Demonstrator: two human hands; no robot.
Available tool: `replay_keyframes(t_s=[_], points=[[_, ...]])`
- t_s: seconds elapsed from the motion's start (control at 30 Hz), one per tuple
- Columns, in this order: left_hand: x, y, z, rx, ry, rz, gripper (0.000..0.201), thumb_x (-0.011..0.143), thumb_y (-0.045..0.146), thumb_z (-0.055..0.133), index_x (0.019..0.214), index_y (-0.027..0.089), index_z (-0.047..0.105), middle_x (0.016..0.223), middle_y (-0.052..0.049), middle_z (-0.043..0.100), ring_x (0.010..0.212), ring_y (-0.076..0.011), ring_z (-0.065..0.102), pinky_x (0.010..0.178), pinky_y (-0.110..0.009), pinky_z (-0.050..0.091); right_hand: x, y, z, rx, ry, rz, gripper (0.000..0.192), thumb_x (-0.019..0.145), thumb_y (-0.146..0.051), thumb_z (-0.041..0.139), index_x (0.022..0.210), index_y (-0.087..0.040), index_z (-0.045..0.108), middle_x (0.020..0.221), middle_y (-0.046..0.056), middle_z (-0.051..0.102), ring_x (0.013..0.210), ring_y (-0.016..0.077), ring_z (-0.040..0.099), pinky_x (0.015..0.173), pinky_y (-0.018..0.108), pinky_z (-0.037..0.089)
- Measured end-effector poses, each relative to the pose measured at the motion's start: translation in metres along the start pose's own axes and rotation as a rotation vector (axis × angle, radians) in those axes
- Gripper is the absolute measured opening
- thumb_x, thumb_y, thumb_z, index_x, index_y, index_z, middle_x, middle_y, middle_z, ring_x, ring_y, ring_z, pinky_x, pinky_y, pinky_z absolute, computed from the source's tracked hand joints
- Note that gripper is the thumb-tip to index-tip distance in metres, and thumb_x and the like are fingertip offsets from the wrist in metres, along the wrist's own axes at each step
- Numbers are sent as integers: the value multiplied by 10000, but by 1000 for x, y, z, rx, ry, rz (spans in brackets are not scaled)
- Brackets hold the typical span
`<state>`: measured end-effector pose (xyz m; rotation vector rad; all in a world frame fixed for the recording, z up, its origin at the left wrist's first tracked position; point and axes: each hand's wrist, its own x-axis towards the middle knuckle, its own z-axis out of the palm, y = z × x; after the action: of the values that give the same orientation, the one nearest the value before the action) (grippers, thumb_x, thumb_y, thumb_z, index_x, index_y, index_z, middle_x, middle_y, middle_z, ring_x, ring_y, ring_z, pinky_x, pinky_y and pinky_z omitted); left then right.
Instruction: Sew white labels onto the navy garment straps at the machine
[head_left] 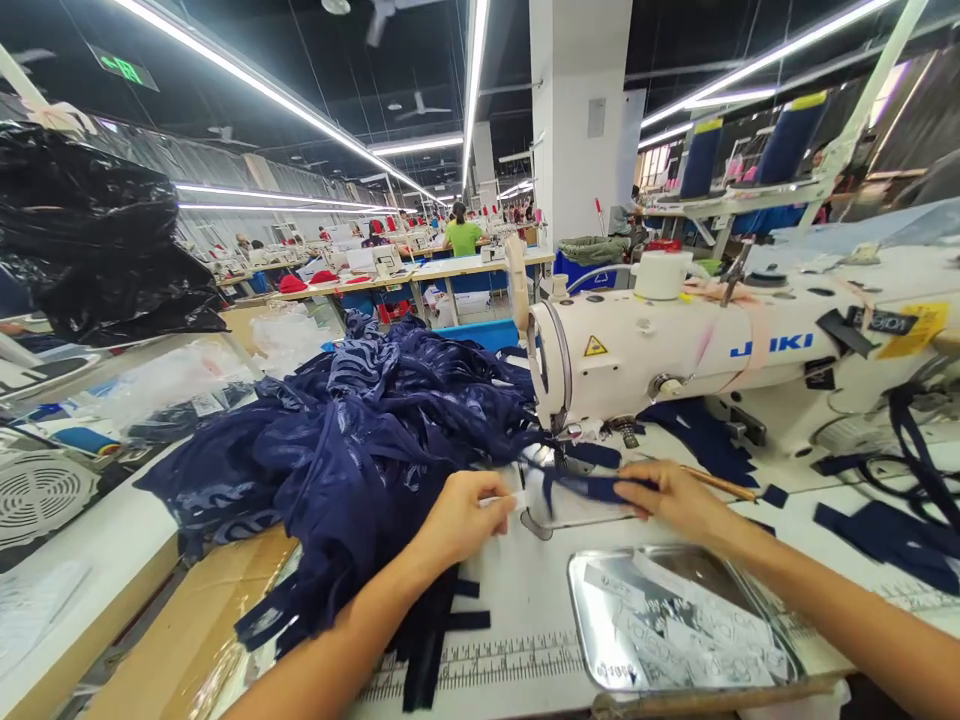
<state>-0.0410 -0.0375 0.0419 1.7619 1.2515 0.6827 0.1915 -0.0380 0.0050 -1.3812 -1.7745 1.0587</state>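
Note:
My left hand [466, 518] is closed in a pinch on a small white label [520, 500], just in front of the needle area of a white sewing machine [630, 345]. To its right, my right hand [667, 497] grips a navy fabric strip [589, 487] between thumb and fingers. The strip stretches left under the machine head and is slightly blurred. A large heap of navy garments [352, 440] lies left of the machine, behind my left forearm. In front of my right hand, a shiny metal tray [583, 610] holds several printed white labels [690, 625].
Navy fabric pieces [892, 545] lie at the right. A wooden stick [720, 482] rests beside my right hand. A ruler tape [517, 660] runs along the table's front edge. A cardboard piece [195, 620] lies at the left, below a black plastic bag [90, 240]. A person in green [463, 236] sits farther back.

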Motion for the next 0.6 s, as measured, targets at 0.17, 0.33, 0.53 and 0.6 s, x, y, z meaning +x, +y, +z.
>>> replay_keyframes(t_s=[0.17, 0.33, 0.53, 0.6], points=[[-5, 0, -4, -195, -97, -52, 235, 662, 346, 586, 569, 131, 557, 467, 8, 549, 452, -89, 461, 526, -212, 389, 5, 6, -1, -54, -103, -49, 232, 735, -364, 464, 608, -182, 529, 534, -12, 505, 534, 132, 471, 590, 275, 380], [-6, 0, 5, -289, -118, -40, 255, 658, 369, 618, 657, 116, 585, 469, 6, 548, 448, -87, 458, 518, -217, 391, 2, 8, -2, -339, 198, -176, 231, 729, -333, 488, 841, -184, 624, 879, 87, 616, 840, 251, 539, 773, 402, 387], [-2, -5, 24, -311, -122, 3, 244, 670, 359, 597, 640, 121, 558, 464, 11, 529, 437, -87, 453, 498, -216, 386, -17, -24, 27, -8, 113, -144, 196, 723, -361, 512, 758, -191, 605, 756, 32, 598, 721, 175, 533, 675, 305, 413], [-3, -4, 29, -274, -134, 2, 224, 690, 344, 572, 653, 123, 556, 474, 14, 531, 443, -91, 461, 507, -221, 394, -20, -31, 39, 131, 49, -61, 197, 697, -374, 519, 688, -184, 570, 637, 0, 540, 600, 139, 485, 572, 268, 388]])
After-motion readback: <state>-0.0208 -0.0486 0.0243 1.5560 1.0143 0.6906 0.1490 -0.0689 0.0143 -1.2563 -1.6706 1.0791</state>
